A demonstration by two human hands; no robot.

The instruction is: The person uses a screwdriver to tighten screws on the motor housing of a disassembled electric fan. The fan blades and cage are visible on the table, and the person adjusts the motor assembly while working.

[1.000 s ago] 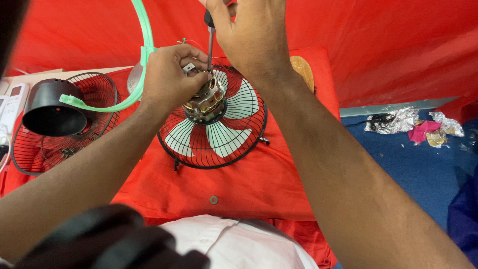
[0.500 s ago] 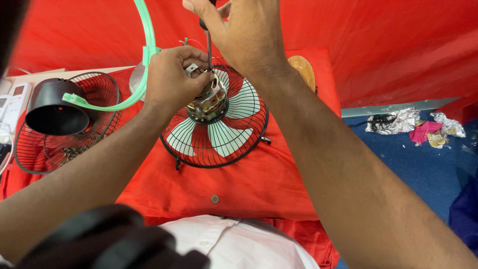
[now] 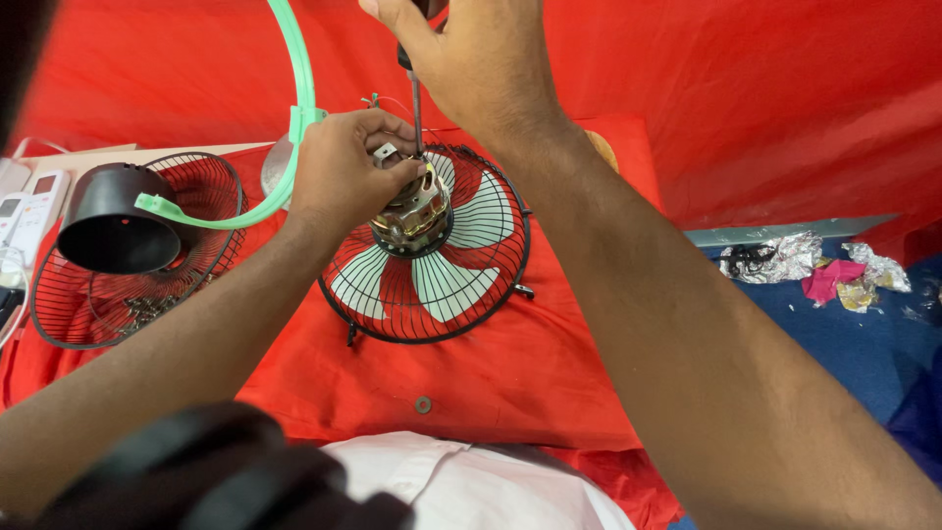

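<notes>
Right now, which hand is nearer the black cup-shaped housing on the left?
Left. The left hand grips the fan motor, a short way right of the black housing. The right hand holds the screwdriver above the motor, farther right.

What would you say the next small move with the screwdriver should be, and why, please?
Probably turn the screwdriver in place while keeping it upright. The right hand grips its handle from above, and the shaft runs straight down to the top of the fan motor, which the left hand steadies on the grille.
</notes>
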